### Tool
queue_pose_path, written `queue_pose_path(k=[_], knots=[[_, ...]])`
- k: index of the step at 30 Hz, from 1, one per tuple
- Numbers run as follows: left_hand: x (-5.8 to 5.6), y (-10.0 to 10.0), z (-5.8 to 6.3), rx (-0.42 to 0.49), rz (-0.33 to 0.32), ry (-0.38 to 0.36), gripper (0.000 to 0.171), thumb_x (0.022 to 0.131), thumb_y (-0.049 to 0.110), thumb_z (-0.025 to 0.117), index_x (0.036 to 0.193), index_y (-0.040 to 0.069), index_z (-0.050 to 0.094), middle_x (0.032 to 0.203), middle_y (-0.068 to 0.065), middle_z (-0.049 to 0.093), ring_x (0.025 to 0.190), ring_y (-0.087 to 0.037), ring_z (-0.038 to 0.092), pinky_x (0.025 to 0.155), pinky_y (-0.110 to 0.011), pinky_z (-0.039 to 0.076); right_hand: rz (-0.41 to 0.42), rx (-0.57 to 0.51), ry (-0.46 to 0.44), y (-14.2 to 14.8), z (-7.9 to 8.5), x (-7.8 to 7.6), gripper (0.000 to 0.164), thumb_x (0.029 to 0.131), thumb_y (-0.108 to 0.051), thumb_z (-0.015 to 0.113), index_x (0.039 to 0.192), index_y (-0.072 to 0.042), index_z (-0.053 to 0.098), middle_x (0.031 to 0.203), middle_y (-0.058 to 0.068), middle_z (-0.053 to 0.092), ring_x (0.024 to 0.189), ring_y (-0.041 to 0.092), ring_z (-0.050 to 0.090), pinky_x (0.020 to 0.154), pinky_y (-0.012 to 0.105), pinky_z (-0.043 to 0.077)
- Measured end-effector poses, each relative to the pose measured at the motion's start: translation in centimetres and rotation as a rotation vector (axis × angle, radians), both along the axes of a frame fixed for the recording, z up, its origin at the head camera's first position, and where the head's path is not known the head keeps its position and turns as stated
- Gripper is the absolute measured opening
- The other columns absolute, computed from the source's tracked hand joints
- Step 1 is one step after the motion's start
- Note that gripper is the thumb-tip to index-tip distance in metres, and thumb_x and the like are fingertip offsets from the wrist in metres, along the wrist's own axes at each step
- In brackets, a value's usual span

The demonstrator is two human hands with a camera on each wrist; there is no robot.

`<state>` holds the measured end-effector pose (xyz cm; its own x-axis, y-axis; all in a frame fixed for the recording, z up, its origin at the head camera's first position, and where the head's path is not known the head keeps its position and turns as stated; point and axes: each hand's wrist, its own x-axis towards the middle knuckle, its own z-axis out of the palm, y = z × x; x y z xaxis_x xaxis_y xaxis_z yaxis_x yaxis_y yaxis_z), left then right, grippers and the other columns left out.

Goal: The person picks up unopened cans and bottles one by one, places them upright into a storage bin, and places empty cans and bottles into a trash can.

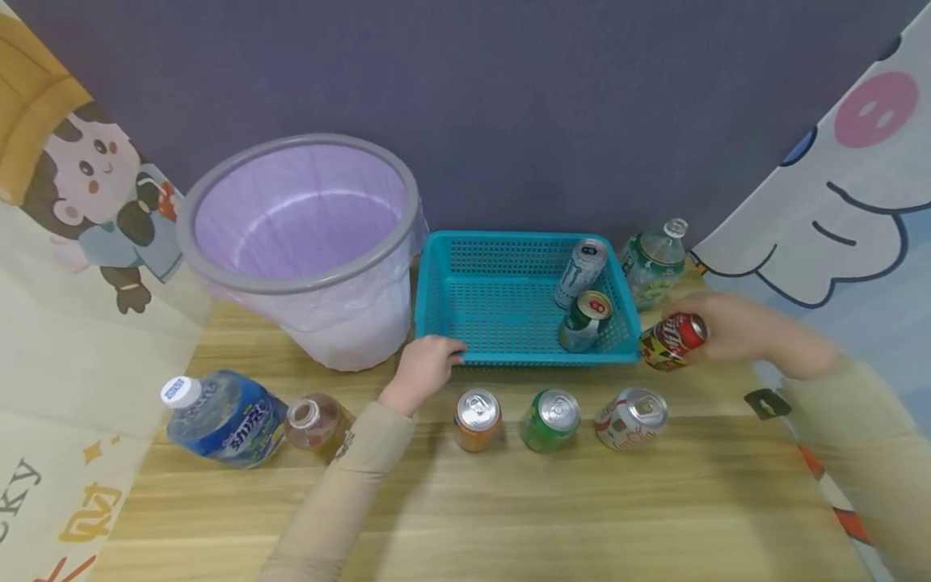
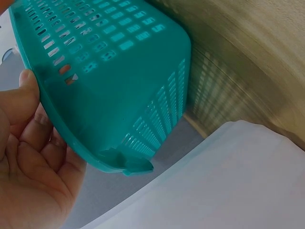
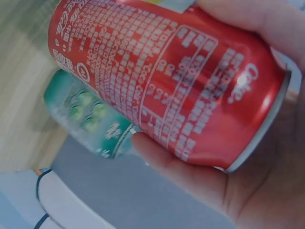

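A teal plastic basket (image 1: 509, 356) with perforated walls stands on the wooden table. My left hand (image 1: 424, 370) grips its front rim near the left corner; in the left wrist view the thumb (image 2: 29, 83) lies along the rim and the other fingers curl at its outer side. Inside, at the right end, are a pale tall can (image 1: 580, 275) and a dark green can (image 1: 584, 322). Past the right front corner, my right hand (image 1: 727, 323) holds a red Coke can (image 1: 672, 343), tilted, its silver end toward the palm. The right wrist view shows fingers and thumb around it.
Cans of orange (image 1: 477, 427), green (image 1: 549, 424) and white-and-red (image 1: 629, 422) line the front of the basket. A green-labelled bottle (image 1: 655, 263) stands behind its right side. At left are a lined bin (image 1: 349, 323), a blue-labelled bottle (image 1: 229, 420) and a small amber bottle (image 1: 320, 424).
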<state>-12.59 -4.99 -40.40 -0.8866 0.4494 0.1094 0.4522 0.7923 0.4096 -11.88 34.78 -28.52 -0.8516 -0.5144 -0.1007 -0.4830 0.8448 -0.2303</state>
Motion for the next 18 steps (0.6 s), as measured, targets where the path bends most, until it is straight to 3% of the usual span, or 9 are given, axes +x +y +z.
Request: queue_pose_path(k=[10,18], knots=[[-0.1,-0.1,0.0,-0.003,0.000,0.027,0.017,0.085,0.012,0.070,0.101,0.010,0.074,0.099,-0.005,0.073,0.090,-0.024,0.070,0.074,-0.038,0.057,0.108,-0.039,0.022,-3.1,0.9,-1.2,0.048,0.056,-0.001,0.083,0.101,-0.002,0.067,0.092,0.006,0.067,0.075,0.012,0.061,0.055,0.019,0.051],[-0.1,-0.2,0.0,-0.002,-0.010,0.027,0.016,0.085,0.013,0.070,0.100,0.010,0.074,0.099,-0.006,0.073,0.090,-0.024,0.070,0.075,-0.038,0.057,0.131,-0.003,-0.013,-5.3,1.1,-1.6,0.048,0.059,-0.005,0.081,0.105,-0.005,0.067,0.095,0.006,0.066,0.078,0.013,0.062,0.057,0.020,0.052]])
